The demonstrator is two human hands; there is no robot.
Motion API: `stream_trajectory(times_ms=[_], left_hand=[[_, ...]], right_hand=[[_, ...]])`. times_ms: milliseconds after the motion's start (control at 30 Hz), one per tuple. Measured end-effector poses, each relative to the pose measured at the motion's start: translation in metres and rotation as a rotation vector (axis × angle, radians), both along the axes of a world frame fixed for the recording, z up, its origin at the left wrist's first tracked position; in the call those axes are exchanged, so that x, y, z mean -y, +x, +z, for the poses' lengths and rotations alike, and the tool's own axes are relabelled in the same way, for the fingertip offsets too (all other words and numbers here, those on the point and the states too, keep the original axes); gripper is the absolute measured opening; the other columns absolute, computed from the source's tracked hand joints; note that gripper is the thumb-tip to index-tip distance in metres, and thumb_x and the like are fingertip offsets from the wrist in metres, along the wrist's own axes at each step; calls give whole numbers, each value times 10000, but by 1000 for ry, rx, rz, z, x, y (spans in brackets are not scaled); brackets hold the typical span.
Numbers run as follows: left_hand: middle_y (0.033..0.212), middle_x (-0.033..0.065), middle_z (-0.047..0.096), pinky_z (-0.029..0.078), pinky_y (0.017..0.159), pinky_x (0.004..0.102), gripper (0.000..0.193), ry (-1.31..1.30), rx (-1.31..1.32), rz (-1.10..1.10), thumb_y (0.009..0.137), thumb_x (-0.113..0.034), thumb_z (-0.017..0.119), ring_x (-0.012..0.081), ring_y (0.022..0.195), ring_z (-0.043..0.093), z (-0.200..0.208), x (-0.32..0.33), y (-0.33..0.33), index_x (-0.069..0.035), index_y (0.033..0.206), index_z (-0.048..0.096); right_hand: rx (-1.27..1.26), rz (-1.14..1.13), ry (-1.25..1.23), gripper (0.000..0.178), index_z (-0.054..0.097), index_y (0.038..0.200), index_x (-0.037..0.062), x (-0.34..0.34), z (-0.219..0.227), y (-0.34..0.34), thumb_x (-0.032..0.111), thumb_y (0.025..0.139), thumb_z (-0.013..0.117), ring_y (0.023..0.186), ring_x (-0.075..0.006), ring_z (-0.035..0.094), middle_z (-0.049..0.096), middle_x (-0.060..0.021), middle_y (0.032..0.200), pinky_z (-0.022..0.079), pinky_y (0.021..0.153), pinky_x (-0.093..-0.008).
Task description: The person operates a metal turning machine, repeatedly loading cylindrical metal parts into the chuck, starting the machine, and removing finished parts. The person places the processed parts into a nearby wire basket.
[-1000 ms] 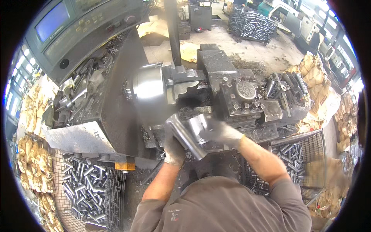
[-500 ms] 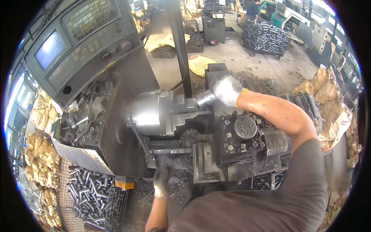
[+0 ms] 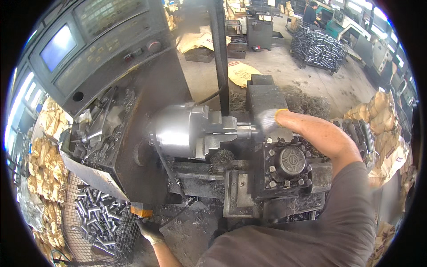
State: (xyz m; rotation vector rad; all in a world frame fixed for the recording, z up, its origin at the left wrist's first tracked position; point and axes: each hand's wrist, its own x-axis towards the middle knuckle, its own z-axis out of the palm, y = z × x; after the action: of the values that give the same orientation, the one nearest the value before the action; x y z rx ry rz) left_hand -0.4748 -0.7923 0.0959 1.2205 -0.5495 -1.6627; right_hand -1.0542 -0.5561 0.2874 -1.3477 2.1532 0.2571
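Note:
My right hand [image 3: 267,121], in a whitish work glove, is closed at the right end of a short metal tube [image 3: 244,130]. The tube's left end is between the stepped jaws [image 3: 221,129] of a large silver lathe chuck [image 3: 175,131]. Glove blur hides the exact finger positions. Low at the left, my left hand [image 3: 150,232], in a dark-stained glove, is beside an orange block [image 3: 141,210] and the wire basket of tubes. Its fingers are mostly hidden, and a thin dark rod [image 3: 178,213] slants up from near it; whether I hold the rod is unclear.
A bolted tool post [image 3: 291,162] stands below my right forearm. The control panel [image 3: 98,49] rises at the left. Metal tubes fill a wire basket [image 3: 66,213] and a wheeled cart [image 3: 318,48]. A person [image 3: 310,15] works far back. Shavings [image 3: 307,100] litter the floor.
The tube in my right hand has gone from tilted in front of the jaws to level between them. My left hand has moved down and left towards the basket. The view has shifted slightly.

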Motion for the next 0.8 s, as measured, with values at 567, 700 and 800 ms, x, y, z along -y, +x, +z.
stream_trajectory(times_ms=[567,700,800], left_hand=[[986,66,684,542,748,363,485,-267,452,-114,1098,-471,597,192,832,644,-60,40,59,-45,1322,662],[1187,215,705,562,969,443,498,-868,980,-34,1072,-258,638,316,1094,686,51,-3,23,73,1438,567],[1268,276,675,573,973,474,455,-1557,894,49,964,-35,665,363,1118,683,133,-3,-33,112,1385,574]], right_hand=[[-45,-477,-589,563,635,1429,4,-37,68,99,225,921,734,826,-264,779,795,-176,944,616,763,-380],[79,-658,-1025,429,701,1302,-12,-115,85,192,106,890,716,785,-200,750,800,-95,908,614,767,-362],[69,-466,-1264,310,746,1164,-31,-151,64,252,0,867,660,816,-187,765,806,-110,922,628,789,-343]])
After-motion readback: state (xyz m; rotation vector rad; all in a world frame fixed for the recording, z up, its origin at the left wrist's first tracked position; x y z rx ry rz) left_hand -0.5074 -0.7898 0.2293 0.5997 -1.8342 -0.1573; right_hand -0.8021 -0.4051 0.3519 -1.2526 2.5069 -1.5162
